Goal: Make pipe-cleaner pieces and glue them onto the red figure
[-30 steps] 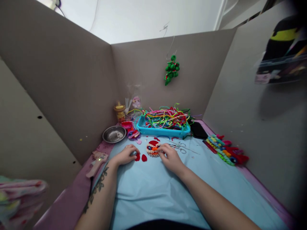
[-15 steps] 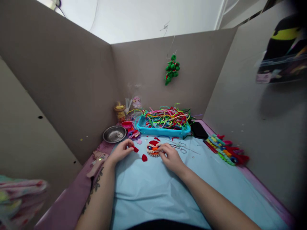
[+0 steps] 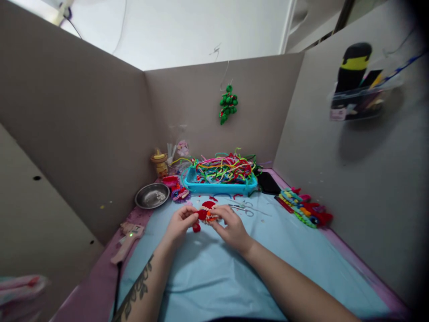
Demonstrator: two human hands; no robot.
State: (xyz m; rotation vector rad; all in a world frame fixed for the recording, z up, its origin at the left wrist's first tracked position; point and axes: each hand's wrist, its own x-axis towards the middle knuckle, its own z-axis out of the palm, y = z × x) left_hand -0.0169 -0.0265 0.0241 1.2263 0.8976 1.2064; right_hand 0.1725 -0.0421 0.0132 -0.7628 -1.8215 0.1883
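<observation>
Between my two hands is a round fuzzy piece (image 3: 209, 205) with a cream bumpy edge, a red top and an orange middle. My right hand (image 3: 233, 227) grips its right side with thumb and fingers, covering part of it. My left hand (image 3: 182, 222) pinches a small red fuzzy piece (image 3: 202, 214) against the left side of the round piece; whether the two are joined I cannot tell. Another small red piece (image 3: 196, 228) lies on the blue sheet just below my left fingertips. Scissors (image 3: 248, 212) lie to the right, beyond my right hand.
A blue tray (image 3: 221, 188) heaped with colourful fuzzy stems stands at the back. A metal bowl (image 3: 142, 203) and a pink glue gun (image 3: 127, 245) with a green light are left. Colourful fuzzy pieces (image 3: 298, 206) and a black phone (image 3: 269, 183) lie right. Grey panels enclose the table.
My left hand has moved right, bringing the red piece up against the round piece. The round piece is now gripped and slightly tilted in my right hand. The view has shifted right.
</observation>
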